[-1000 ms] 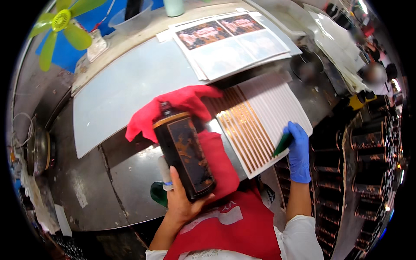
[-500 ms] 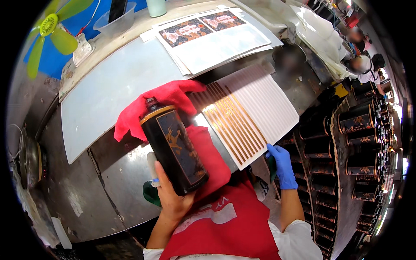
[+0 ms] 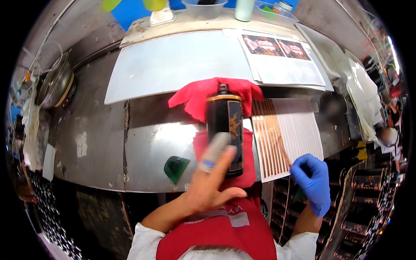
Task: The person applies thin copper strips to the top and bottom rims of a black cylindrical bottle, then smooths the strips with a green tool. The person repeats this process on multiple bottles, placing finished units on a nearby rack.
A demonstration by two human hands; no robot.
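Note:
A black bottle [image 3: 217, 117] with a gold shoulder band and a gold-patterned panel lies on red cloth [image 3: 190, 102], its neck pointing away from me. Over its lower end is my left hand [image 3: 209, 184], slightly blurred, fingers stretched and thumb apart; one finger wears a pale sleeve. My right hand [image 3: 314, 182], in a blue glove, pinches the near end of a gold adhesive strip [image 3: 284, 149], which lifts at the corner of a white backing sheet [image 3: 301, 125]. Several more gold strips remain on that sheet. Something dark green [image 3: 298, 195] shows partly behind the gloved fingers.
A dark green flat piece [image 3: 175, 169] lies on the metal table [image 3: 151, 151] left of the bottle. Behind are a pale board [image 3: 173, 56] and printed sheets [image 3: 286, 71]. A metal pan [image 3: 56, 89] stands far left; racks of black bottles [image 3: 362, 182] are at right.
My left hand has let go of the bottle's base, and the bottle now lies straighter on the cloth. My right hand has pulled a gold strip's end off the sheet. The view has turned left.

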